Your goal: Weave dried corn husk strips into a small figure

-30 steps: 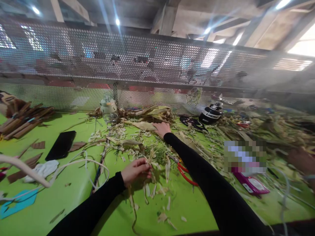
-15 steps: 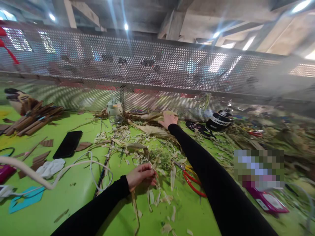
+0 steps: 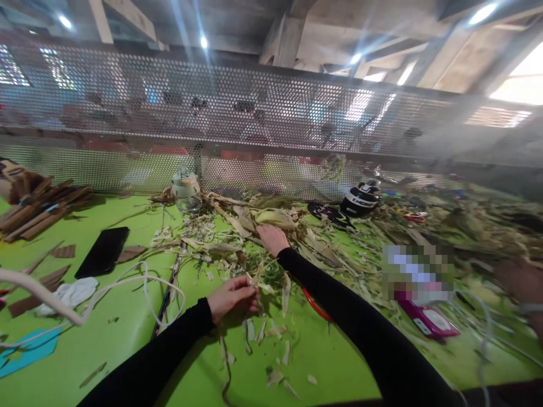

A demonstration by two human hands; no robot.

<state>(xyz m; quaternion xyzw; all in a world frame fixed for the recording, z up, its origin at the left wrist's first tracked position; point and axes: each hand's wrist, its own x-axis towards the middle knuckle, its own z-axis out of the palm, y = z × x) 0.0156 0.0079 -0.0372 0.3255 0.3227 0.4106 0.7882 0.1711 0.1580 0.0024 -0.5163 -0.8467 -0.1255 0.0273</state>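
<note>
My left hand [image 3: 233, 297] is closed in a pinch above the green table, with thumb and fingers on a thin dry husk strand [image 3: 224, 350]. The strand trails down below the hand. My right hand [image 3: 272, 238] is farther out, its fingers at the edge of a pale green-yellow corn husk [image 3: 278, 218] in the husk pile. The fingers look closed on that husk, though their tips are partly hidden. Shredded husk scraps [image 3: 212, 226] lie around both hands. Under my right forearm shows the red handle of the scissors [image 3: 316, 305].
A perforated metal screen [image 3: 237, 130] stands behind the table. Left are a black phone [image 3: 102, 252], a white cable [image 3: 146, 277] and brown rolled strips [image 3: 42, 212]. Right are a black jar [image 3: 360, 199], a magenta device [image 3: 428, 319] and another person's blurred hand [image 3: 520, 282].
My right hand has drawn back toward me from the rear of the pile, and a pale husk has come nearer with it. My left hand keeps its pinch. The view has shifted right.
</note>
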